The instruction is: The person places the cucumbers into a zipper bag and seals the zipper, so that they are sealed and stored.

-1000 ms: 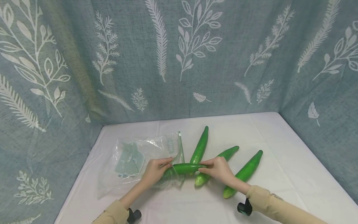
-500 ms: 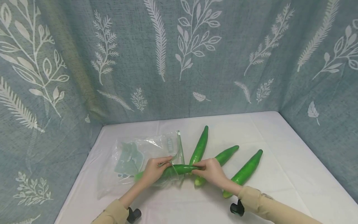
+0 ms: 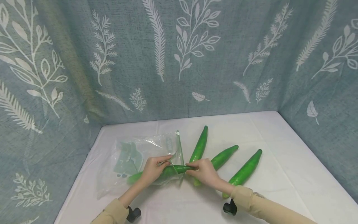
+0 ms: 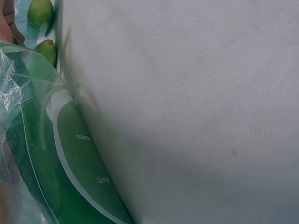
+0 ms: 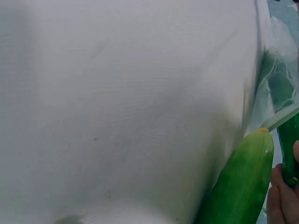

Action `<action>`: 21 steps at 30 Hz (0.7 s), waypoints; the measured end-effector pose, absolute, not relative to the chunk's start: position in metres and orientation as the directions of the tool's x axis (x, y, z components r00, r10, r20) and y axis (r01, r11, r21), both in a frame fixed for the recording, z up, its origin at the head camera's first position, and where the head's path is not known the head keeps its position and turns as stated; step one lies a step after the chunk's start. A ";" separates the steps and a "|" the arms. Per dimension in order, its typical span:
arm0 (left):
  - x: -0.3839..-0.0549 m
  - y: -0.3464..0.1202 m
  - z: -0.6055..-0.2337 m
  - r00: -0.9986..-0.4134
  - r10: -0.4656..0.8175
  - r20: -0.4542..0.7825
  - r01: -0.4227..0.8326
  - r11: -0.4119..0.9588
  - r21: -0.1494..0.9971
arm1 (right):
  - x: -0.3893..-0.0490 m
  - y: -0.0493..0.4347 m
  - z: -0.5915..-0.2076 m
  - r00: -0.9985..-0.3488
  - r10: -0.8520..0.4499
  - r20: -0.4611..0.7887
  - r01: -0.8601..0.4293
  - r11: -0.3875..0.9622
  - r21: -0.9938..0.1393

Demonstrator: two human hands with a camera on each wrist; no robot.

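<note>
A clear zip bag [image 3: 159,141] with a pale green print lies on the left half of the table, its mouth facing right. My left hand [image 3: 153,169] pinches the bag's edge at the opening between thumb and fingers. A green cucumber [image 3: 180,169] lies mostly within the bag, seen through the plastic, its narrow end sticking out of the mouth. That end is pinched by the fingertips of my right hand [image 3: 205,171]. In the left wrist view, the bag [image 4: 70,154] shows printed words over the green shape inside.
Three more cucumbers lie to the right: one behind the bag's mouth [image 3: 199,144], a middle cucumber [image 3: 225,156] partly behind my right hand, and a right cucumber [image 3: 246,169]. A white cloth covers the table [image 3: 268,130]. A patterned curtain [image 3: 179,62] surrounds the back and sides.
My right hand has moved left, sliding the cucumber deeper into the bag. The left hand keeps its hold on the bag's edge and has barely moved.
</note>
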State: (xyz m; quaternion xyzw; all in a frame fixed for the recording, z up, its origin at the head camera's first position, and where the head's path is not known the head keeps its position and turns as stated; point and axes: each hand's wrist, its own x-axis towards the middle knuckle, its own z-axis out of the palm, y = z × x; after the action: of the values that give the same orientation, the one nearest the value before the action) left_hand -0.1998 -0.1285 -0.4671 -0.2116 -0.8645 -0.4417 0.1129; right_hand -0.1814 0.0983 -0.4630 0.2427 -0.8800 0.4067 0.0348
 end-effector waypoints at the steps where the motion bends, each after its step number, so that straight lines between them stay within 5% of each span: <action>1: -0.200 -0.129 -0.467 -0.885 0.265 0.382 0.465 0.518 0.718 | -0.181 0.097 -0.463 -0.877 -0.407 0.256 -0.460 0.553 -0.695; 9: -0.201 -0.129 -0.467 -0.878 0.276 0.392 0.479 0.515 0.711 | -0.180 0.090 -0.466 -0.852 -0.495 0.170 -0.467 0.572 -0.674; 21: -0.201 -0.129 -0.465 -0.872 0.290 0.395 0.490 0.502 0.713 | -0.184 0.081 -0.469 -0.807 -0.539 0.242 -0.546 0.524 -0.654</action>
State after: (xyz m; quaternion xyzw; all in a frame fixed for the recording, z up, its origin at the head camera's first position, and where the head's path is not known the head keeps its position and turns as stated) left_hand -0.2010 -0.1293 -0.4652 -0.2268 -0.8593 -0.4445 0.1123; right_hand -0.1843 0.0814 -0.4686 0.3105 -0.8729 0.3764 0.0047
